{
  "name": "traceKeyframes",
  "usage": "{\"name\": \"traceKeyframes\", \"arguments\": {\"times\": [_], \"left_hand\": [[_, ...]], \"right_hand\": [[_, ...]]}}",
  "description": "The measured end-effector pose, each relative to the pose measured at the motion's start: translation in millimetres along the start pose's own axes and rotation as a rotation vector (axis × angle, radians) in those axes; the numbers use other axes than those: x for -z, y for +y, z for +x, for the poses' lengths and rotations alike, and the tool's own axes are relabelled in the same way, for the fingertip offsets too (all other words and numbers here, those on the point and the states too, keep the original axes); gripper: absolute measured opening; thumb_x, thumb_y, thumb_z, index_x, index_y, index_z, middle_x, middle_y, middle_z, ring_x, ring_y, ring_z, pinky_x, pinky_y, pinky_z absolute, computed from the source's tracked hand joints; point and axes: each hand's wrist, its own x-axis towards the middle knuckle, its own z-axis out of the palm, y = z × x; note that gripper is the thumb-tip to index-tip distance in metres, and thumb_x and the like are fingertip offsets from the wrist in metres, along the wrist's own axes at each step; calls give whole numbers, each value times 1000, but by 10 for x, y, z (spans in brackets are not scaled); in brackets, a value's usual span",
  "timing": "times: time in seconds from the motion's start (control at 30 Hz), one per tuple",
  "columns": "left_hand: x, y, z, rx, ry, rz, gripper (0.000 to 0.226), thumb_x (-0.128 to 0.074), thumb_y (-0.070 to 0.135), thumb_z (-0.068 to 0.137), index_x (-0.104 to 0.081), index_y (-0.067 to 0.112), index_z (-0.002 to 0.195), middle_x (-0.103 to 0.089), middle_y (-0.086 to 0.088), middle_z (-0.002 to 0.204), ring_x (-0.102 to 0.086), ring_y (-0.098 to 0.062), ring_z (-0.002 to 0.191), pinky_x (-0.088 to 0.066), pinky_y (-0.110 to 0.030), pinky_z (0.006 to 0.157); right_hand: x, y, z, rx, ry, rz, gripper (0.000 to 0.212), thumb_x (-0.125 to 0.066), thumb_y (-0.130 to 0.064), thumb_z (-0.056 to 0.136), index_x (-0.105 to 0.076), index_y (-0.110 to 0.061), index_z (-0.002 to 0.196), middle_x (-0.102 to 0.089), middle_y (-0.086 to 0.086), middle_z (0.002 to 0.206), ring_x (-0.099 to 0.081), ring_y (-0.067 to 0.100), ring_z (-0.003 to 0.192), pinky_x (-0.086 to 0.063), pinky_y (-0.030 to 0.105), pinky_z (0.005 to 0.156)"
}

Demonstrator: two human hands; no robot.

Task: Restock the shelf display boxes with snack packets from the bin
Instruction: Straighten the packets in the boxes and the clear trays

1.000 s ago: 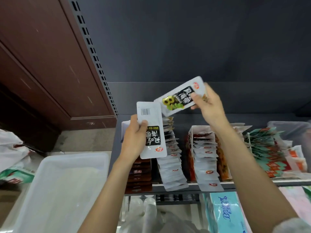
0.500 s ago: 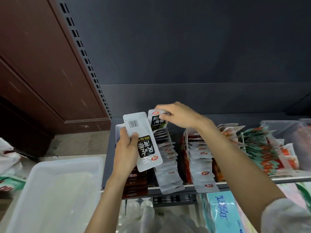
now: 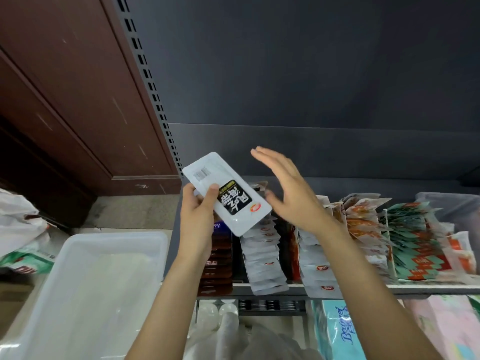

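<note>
The left hand [image 3: 198, 219] holds a white snack packet [image 3: 227, 193] tilted, thumb pressed on its face and fingers curled behind it, just above the shelf display boxes. The right hand [image 3: 288, 189] hovers at the packet's 3 o'clock with fingers straight, holding nothing. The white packet row [image 3: 263, 258] leans in its box at the packet's 6 o'clock; the bin [image 3: 85, 289] sits at 8 o'clock, looking empty. To do this well, the free grip should probably take the packet by its long edges, turn it to match the row's lean and printed side, then slide it in behind the rearmost packet without toppling the neighbours.
</note>
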Motion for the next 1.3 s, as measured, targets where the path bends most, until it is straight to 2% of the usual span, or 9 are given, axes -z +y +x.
{"name": "traceKeyframes", "arguments": {"times": [0.17, 0.3, 0.4, 0.7, 0.87, 0.97, 1.07, 1.17, 1.3], "left_hand": [[-259, 130, 34, -32, -131, 77, 26, -42, 26, 102, -54, 7, 113, -66, -1, 102, -65, -12, 90, -53, -17, 65], [-193, 8, 166, -542, -154, 857, 36, -39, 38, 101, -58, 17, 122, -62, 3, 122, -52, -13, 117, -36, -24, 96], [-87, -160, 259, -592, -287, 1161, 38, -54, 36, 94, -56, 20, 128, -59, 0, 129, -52, -20, 119, -35, -33, 103], [26, -297, 212, -813, -314, 1093, 20, -72, 11, 81, -74, 23, 97, -72, 5, 93, -66, -21, 77, -54, -36, 74], [26, -354, 220, -834, -296, 1054, 23, -72, 7, 80, -76, 23, 96, -73, 7, 93, -65, -19, 72, -55, -32, 68], [29, -377, 231, -836, -266, 1051, 24, -73, 6, 79, -76, 23, 96, -73, 7, 92, -64, -18, 69, -55, -32, 66], [19, -375, 246, -852, -253, 1042, 24, -72, 7, 81, -75, 22, 98, -73, 5, 93, -66, -18, 71, -56, -34, 68], [8, -364, 243, -822, -209, 1032, 27, -69, 13, 83, -69, 23, 108, -71, 4, 98, -66, -18, 78, -53, -30, 66], [-7, -279, 192, -786, -89, 920, 20, -58, 29, 87, -60, 25, 107, -59, 13, 97, -54, -3, 82, -39, -19, 63]], "right_hand": [[40, 28, -179, 311, 291, -123, 41, -63, 0, 83, -62, -18, 120, -61, 1, 125, -54, 12, 118, -44, 29, 99], [252, 112, -99, -167, 563, 341, 22, -57, -7, 93, -60, -16, 113, -64, -15, 101, -62, -5, 89, -52, 15, 75], [334, 287, -46, -363, 501, 421, 18, -54, -13, 95, -52, -20, 111, -62, -15, 100, -62, -4, 85, -54, 19, 68], [311, 273, 311, -200, 97, 285, 13, -55, -8, 94, -54, -17, 104, -62, -14, 91, -57, -9, 80, -47, 16, 73], [106, 234, 418, -60, -288, -177, 16, -51, -16, 96, -58, -22, 109, -63, -8, 93, -57, 4, 78, -43, 27, 61], [-41, 233, 412, -190, -531, -251, 32, -38, -19, 101, -54, -31, 126, -61, -2, 120, -54, 17, 106, -46, 38, 86], [-34, 230, 395, -325, -646, -111, 43, -27, -21, 102, -42, -31, 141, -35, -11, 149, -25, 10, 137, -18, 30, 112], [-20, 232, 280, -381, -611, 80, 45, -27, -27, 102, -29, -35, 147, -31, -14, 151, -23, 4, 139, -16, 24, 110], [-9, 183, 92, -334, -111, 271, 39, -44, -22, 100, -45, -27, 139, -54, -9, 134, -46, -4, 121, -35, 15, 101]]}}
